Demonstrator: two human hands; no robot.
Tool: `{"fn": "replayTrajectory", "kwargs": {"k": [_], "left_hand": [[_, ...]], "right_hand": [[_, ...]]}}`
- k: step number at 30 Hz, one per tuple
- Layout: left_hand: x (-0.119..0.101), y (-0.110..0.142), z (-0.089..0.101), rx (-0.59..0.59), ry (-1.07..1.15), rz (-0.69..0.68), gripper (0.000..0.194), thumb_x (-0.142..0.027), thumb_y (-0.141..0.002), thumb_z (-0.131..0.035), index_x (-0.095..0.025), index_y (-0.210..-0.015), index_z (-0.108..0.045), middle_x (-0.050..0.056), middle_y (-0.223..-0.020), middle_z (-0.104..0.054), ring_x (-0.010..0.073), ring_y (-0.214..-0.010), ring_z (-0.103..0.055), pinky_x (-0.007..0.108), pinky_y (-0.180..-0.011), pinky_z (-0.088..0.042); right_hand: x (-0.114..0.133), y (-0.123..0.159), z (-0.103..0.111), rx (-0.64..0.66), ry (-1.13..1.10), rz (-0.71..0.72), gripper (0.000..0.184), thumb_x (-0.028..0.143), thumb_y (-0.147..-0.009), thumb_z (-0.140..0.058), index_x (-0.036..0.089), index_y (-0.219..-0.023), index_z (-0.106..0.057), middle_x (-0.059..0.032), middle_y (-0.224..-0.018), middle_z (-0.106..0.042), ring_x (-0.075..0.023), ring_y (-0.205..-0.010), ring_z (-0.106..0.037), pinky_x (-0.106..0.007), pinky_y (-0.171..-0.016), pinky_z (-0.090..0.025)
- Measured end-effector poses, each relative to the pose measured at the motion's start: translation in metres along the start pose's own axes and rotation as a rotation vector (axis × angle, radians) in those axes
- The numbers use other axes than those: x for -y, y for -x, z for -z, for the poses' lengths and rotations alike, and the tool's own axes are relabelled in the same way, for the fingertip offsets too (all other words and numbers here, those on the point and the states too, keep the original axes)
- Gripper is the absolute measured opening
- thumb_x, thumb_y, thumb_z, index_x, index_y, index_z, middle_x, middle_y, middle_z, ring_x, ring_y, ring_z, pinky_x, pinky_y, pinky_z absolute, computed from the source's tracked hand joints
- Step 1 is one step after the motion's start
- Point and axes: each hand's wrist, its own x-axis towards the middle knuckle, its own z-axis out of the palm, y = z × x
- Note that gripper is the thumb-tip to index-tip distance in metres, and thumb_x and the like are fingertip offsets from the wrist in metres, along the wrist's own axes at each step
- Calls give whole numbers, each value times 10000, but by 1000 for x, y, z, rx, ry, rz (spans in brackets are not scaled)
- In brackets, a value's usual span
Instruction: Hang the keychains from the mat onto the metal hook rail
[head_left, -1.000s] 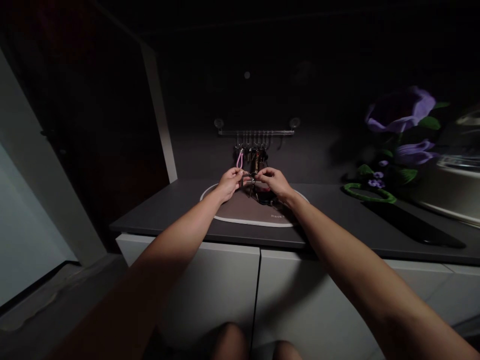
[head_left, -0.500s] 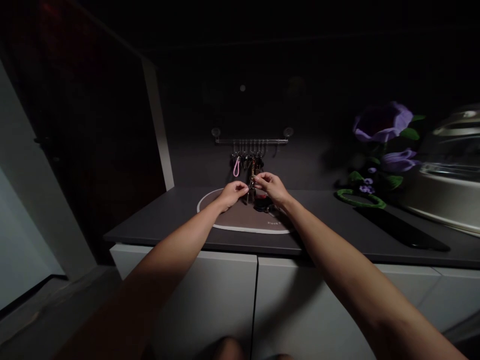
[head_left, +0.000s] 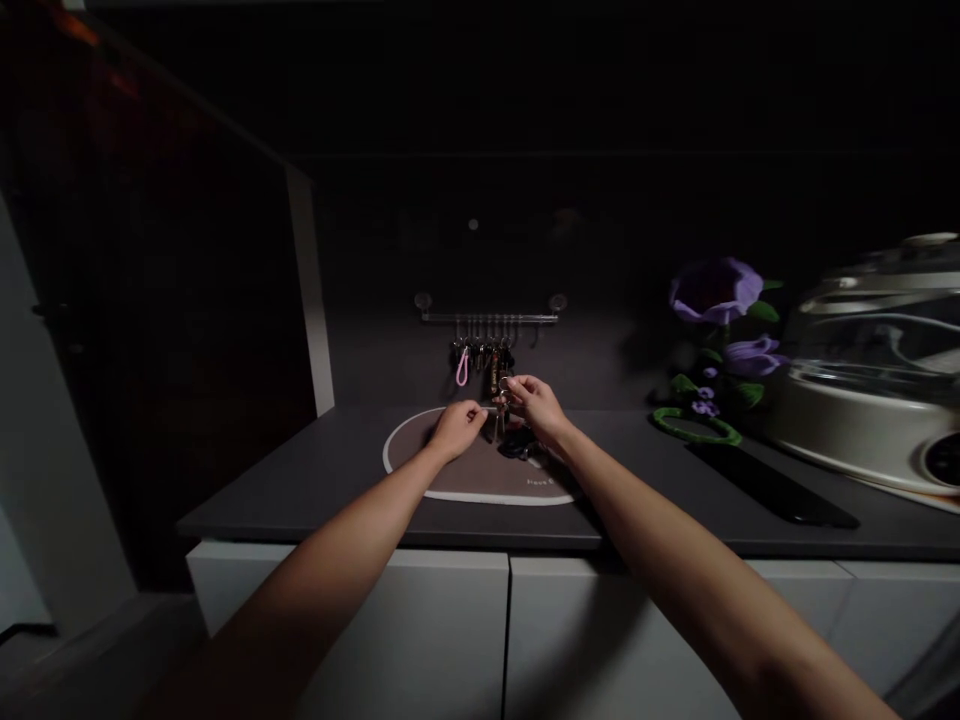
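Observation:
My right hand (head_left: 536, 405) pinches a metal key ring (head_left: 505, 384) between thumb and fingers. Keys (head_left: 496, 426) dangle below the ring, over a brown mat with a pale rim (head_left: 480, 499). Just left of them is my left hand (head_left: 456, 430), its fingers closed; whatever its fingertips hold is too small and dark to make out. Behind both hands a clear rail (head_left: 487, 319) with hooks is fixed to the wall. Several sets of keys hang from it, along with a pink loop strap (head_left: 463, 368). Dark items (head_left: 517, 444) lie on the mat beneath my right hand.
Purple artificial flowers (head_left: 716, 291) with a green ring base stand to the right, next to a flat black object (head_left: 776, 487). A cream appliance with a clear cover (head_left: 847, 410) is at far right. White cabinet doors (head_left: 405, 630) are below the dark counter (head_left: 300, 480).
The camera view has tilted up and shifted a little right. My left hand has drawn slightly away from my right, which still holds the ring with the keys hanging.

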Motion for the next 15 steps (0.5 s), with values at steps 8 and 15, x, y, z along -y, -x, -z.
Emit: {"fn": "replayTrajectory", "kwargs": {"k": [8,15], "left_hand": [[0,1,-2,24,-18,8,198,-287,-749,-471,-158,-628,-561,-1,-568,-541,118,-569,-481,228,-562,-339],[2,0,-4,30,-31,16,196,-277,-752,-470,-147,-640,-565,6,-580,-550,118,-583,-494,227,-572,-346]], "right_hand": [[22,-43,14,-97,-22,127,394,448,-560,-700,168,-714,-470,63,-497,-481,-110,-492,-572,-210,-480,-427],[25,-88,20,-206,121,194,296,407,-636,-637,151,-639,-489,39,-470,-503,-93,-434,-519,-203,-445,-399]]}}
